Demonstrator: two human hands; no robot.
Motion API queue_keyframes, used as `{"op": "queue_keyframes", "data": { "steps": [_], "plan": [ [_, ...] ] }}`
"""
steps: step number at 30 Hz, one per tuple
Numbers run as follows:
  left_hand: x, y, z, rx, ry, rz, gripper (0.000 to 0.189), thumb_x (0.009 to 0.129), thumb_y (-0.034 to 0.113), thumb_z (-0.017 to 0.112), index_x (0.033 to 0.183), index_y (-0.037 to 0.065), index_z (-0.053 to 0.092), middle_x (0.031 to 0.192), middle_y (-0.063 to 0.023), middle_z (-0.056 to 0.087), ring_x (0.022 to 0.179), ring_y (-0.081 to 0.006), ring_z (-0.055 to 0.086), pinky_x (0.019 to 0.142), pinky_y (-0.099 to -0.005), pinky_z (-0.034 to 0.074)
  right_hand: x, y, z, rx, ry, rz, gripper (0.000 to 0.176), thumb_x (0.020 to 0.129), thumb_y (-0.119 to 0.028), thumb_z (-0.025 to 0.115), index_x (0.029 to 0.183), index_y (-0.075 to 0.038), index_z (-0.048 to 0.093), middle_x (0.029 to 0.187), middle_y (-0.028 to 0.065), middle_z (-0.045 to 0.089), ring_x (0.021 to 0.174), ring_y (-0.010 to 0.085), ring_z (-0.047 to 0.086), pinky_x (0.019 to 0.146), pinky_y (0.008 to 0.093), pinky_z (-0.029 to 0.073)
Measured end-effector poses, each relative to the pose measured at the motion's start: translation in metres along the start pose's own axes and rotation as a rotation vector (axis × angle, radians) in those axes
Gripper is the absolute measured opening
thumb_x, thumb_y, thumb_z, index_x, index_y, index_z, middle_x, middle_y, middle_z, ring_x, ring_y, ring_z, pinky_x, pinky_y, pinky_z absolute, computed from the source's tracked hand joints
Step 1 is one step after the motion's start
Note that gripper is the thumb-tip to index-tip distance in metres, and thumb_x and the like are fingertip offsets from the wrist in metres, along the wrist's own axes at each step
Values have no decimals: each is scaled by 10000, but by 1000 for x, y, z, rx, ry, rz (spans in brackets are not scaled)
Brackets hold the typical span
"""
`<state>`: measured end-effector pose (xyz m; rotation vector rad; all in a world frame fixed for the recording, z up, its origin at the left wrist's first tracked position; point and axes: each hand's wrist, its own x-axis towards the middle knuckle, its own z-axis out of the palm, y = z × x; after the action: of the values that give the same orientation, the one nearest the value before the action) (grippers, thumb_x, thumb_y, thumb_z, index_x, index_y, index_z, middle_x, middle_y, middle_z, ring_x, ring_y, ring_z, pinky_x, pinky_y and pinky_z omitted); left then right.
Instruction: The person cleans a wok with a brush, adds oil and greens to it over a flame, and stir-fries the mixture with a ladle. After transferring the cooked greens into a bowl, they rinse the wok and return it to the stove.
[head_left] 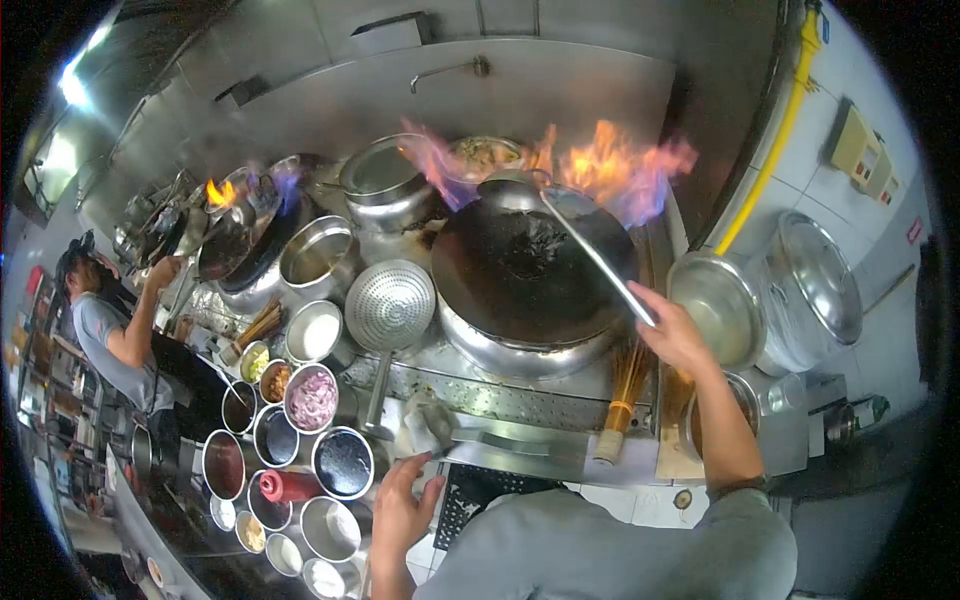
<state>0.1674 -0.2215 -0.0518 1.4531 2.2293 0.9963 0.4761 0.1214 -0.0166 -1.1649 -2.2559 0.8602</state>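
Note:
A long metal ladle (590,250) is in my right hand (675,335), its bowl at the back rim of a large dark wok (530,260). Tall orange and purple flames rise behind the wok. My left hand (408,505) is low at the front edge, fingers partly curled, beside a crumpled grey cloth (429,422); whether it touches the cloth is unclear. Left of the wok lies a perforated metal strainer (390,306), its handle pointing toward the cloth. A pan of food (487,153) stands behind the wok.
Metal pots of ingredients, one with chopped pink onion (312,398), and a red bottle (288,487) stand at left. A bamboo brush (622,405) lies right of the wok. Metal bowls (715,305) are farther right. Another person (115,330) works at a flaming wok at far left.

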Motion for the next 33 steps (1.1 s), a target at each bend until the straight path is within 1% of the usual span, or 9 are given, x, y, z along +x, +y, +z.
{"op": "queue_keyframes", "data": {
  "steps": [7,15,16,21,24,25,27,29,33],
  "plan": [
    [-4,45,31,-32,-102,-38,361,885,201,745,1189,21,669,1088,-174,682,968,-374,671,833,-433,538,-98,91,-83,-423,256,126,666,858,37,609,1488,-146,496,1362,232,602,1255,379,590,1066,406,465],
    [-17,61,65,45,-206,-11,401,899,259,719,1241,63,647,1136,-149,656,1076,-357,637,910,-441,522,-159,234,-118,-315,187,207,618,864,20,624,1467,-45,506,1337,159,619,1264,299,580,1067,375,442],
    [-19,63,65,37,-225,-21,414,895,251,715,1254,62,634,1133,-143,648,1087,-355,627,922,-448,513,-148,239,-123,-424,132,9,524,905,-78,634,1419,-54,538,1132,113,596,1009,230,546,844,344,422],
    [-35,63,68,19,-147,-49,401,899,228,701,1238,30,618,1137,-150,630,1106,-357,610,948,-448,494,-95,74,-78,-304,108,-398,434,959,-144,650,1363,-6,571,1166,122,641,1018,210,605,862,319,492],
    [-62,62,51,21,-138,-177,405,911,229,688,1246,15,611,1141,-153,626,1101,-361,609,960,-443,487,-92,71,32,400,-568,-232,430,967,-125,660,1370,0,573,1230,115,653,1056,215,629,882,289,517],
    [-75,59,47,35,-103,-198,408,912,231,687,1249,14,610,1141,-154,625,1102,-360,609,961,-444,486,-100,106,114,895,-787,9,565,881,59,565,1442,24,505,1397,179,579,1247,295,586,1068,406,451],
    [-103,51,46,85,-44,-251,425,909,238,692,1259,12,607,1139,-163,623,1103,-362,610,963,-448,487,-144,10,197,713,-1077,50,517,876,-35,649,1377,35,542,1343,207,600,1224,339,597,1059,417,460],
    [-131,51,34,73,6,-339,432,906,240,695,1261,11,606,1139,-170,623,1104,-367,610,963,-455,488,-163,-24,267,121,-1127,-407,552,878,-135,679,1373,59,531,1336,268,587,1255,434,554,1105,430,424],
    [-196,44,-10,111,124,-572,417,923,257,688,1268,36,611,1173,-159,635,1142,-357,607,978,-459,490,-169,17,394,-234,-896,-237,690,893,-193,671,1467,81,401,1497,302,404,1364,456,433,1160,475,360]
  ]
}}
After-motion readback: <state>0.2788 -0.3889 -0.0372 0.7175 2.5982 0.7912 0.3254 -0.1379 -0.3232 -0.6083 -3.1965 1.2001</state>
